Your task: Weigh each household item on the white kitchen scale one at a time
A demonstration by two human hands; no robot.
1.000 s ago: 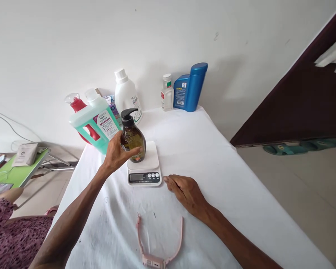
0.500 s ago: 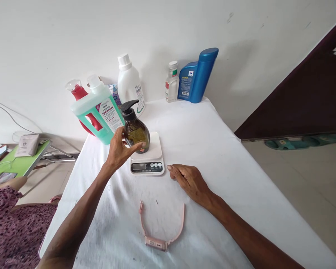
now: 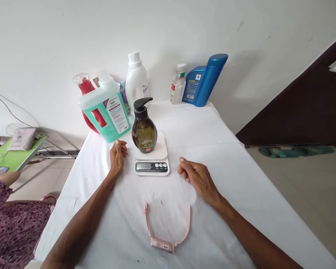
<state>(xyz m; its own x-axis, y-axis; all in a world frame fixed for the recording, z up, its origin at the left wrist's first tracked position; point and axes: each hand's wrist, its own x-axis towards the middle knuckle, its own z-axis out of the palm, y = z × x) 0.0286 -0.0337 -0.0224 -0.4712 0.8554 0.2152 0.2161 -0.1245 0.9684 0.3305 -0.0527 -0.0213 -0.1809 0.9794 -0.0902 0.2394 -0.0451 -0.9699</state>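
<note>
A dark brown pump bottle (image 3: 144, 129) stands upright on the white kitchen scale (image 3: 152, 161) in the middle of the white-covered table (image 3: 240, 194). My left hand (image 3: 117, 156) rests on the cloth just left of the scale, fingers loosely curled, holding nothing and apart from the bottle. My right hand (image 3: 196, 178) lies on the cloth to the right of the scale, fingers curled, empty. A pink wrist watch (image 3: 166, 239) lies on the cloth near me, between my forearms.
At the table's far end stand a teal detergent jug (image 3: 106, 110), a red bottle (image 3: 86, 93), a white bottle (image 3: 136, 84), a small clear bottle (image 3: 178, 84) and a blue bottle (image 3: 204, 80). A green side table (image 3: 14, 157) is at left. Green slippers (image 3: 291, 150) lie on the floor at right.
My left hand has let go of the pump bottle and dropped to the cloth beside the scale. The bottle now stands free on the scale. My right hand shifted slightly right.
</note>
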